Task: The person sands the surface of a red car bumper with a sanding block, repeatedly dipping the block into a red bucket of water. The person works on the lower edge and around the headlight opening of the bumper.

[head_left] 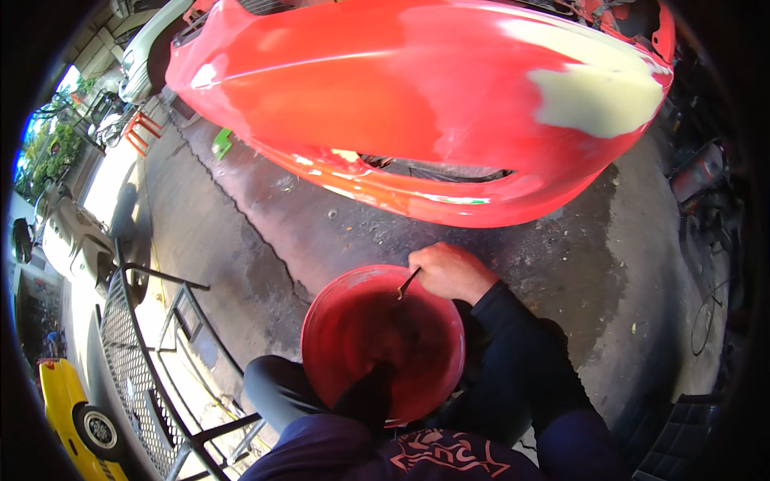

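A red bucket (314,321) stands tilted between my knees, its inside dark and shaded. My right hand (451,271) is closed at its far right rim. From its fingers a thin dark bent piece (409,283) sticks out over the bucket's mouth; I cannot tell whether it is part of the bucket's handle. My left forearm, in a dark sleeve (367,394), reaches down into the bucket. The left hand itself is lost in shadow inside. Ahead of me is a large red car bumper (337,104), with pale filler patches (597,100) at its right end.
A black metal mesh rack (132,353) stands at my left. Farther left are a yellow car (68,413) and a pale scooter (72,240). An orange stool (143,132) and a green object (222,144) are at the far left. The concrete floor (241,264) is cracked and stained.
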The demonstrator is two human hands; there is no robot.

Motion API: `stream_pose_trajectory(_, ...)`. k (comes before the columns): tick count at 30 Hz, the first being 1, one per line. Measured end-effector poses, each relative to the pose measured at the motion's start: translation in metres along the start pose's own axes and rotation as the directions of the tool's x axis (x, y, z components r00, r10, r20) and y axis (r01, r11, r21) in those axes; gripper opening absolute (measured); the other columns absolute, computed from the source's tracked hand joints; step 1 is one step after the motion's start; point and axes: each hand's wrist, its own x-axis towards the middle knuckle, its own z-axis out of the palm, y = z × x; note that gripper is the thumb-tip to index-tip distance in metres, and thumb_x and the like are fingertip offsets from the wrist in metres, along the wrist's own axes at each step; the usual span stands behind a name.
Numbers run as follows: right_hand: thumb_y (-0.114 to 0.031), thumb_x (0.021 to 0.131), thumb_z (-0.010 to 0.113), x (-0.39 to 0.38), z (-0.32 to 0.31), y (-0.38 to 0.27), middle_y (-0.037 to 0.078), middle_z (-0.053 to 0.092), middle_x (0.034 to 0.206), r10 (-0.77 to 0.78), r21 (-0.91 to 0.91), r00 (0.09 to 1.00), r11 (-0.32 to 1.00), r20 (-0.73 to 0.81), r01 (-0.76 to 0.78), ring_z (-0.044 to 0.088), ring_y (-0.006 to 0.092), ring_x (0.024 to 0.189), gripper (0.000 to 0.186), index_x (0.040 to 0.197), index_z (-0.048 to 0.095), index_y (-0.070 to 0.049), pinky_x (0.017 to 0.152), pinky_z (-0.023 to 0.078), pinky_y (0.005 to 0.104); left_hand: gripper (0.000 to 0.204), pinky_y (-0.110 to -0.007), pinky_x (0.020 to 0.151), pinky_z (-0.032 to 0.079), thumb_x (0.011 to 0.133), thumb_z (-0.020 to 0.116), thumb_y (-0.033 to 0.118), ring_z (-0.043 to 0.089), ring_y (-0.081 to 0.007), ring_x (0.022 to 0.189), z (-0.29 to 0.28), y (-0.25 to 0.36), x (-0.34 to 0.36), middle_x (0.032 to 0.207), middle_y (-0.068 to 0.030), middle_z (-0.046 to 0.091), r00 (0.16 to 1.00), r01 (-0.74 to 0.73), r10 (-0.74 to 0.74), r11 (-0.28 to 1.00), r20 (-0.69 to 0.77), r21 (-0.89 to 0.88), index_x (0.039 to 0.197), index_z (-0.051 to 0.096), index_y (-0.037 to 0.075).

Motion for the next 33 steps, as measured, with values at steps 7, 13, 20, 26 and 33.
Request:
stream_pose_trajectory(7, -0.005, 0.08, 0.055, 0.018, 0.002, 0.007, 0.029, 0.069, 0.096, -0.026, 0.194, 0.999, 0.98, -0.044, 0.034, 0.067, 0.0463, 0.099, 0.023, 0.095, 0.073, 0.0, 0.087, 0.052, 0.0525, 0.043, -0.04, 0.088, 0.061, 0.103, 0.062, 0.025, 0.073, -0.0232, 0.097, -0.146, 0.046, -0.088, 0.114, -0.0108, 0.073, 0.962, -0.079, 0.168, 0.926, 0.215, -0.37, 0.141, 0.054, 0.006)
stream_pose_trajectory(13, -0.009, 0.082, 0.056, 0.03, 0.012, -0.012, 0.032, 0.067, 0.089, 0.068, 0.399, 0.984, 0.917, -0.163, 0.002, 0.068, 0.0474, 0.094, 0.027, 0.103, 0.068, 0.003, 0.083, 0.054, 0.0509, 0.041, -0.03, 0.08, 0.057, 0.096, 0.074, 0.012, 0.068, -0.0158, 0.089, -0.263, 0.084, -0.212, 0.099, -0.0037, 0.069, 0.754, -0.648, -0.034, 0.127, -0.656, -0.751, 0.132, 0.055, 0.006)
stream_pose_trajectory(20, -0.031, 0.096, 0.064, 0.012, 0.014, -0.048, 0.025, 0.07, 0.107, -0.006, 0.409, 0.974, 0.907, -0.228, 0.101, 0.07, 0.0409, 0.104, 0.05, 0.133, 0.053, 0.001, 0.089, 0.055, 0.0495, 0.026, -0.03, 0.088, 0.054, 0.097, 0.067, 0.002, 0.066, -0.012, 0.098, -0.288, 0.13, -0.205, 0.114, -0.0036, 0.07, 0.542, -0.834, -0.187, 0.0, -0.819, -0.552, 0.122, 0.063, 0.008)
stream_pose_trajectory(26, -0.032, 0.098, 0.067, -0.008, -0.004, -0.01, 0.021, 0.069, 0.117, 0.135, 0.196, 0.94, 0.978, -0.313, -0.075, 0.068, 0.0376, 0.11, 0.048, 0.133, 0.059, -0.001, 0.093, 0.054, 0.0458, 0.026, -0.028, 0.091, 0.051, 0.099, 0.058, -0.003, 0.062, -0.0088, 0.1, -0.355, 0.138, -0.211, 0.113, -0.0018, 0.069, 0.261, -0.904, -0.013, 0.346, -0.965, -0.25, 0.125, 0.06, 0.002)
stream_pose_trajectory(33, -0.042, 0.102, 0.056, 0.001, 0.062, 0.027, 0.027, 0.058, 0.135, 0.075, -0.042, 0.988, 0.996, -0.135, -0.081, 0.06, 0.0464, 0.12, 0.049, 0.133, 0.054, -0.005, 0.099, 0.05, 0.0542, 0.025, -0.026, 0.077, 0.052, 0.097, 0.076, 0.015, 0.062, -0.0094, 0.084, -0.4, 0.169, -0.219, 0.095, -0.0039, 0.069, -0.294, -0.644, -0.009, 0.741, -0.956, 0.191, 0.106, 0.059, 0.0)
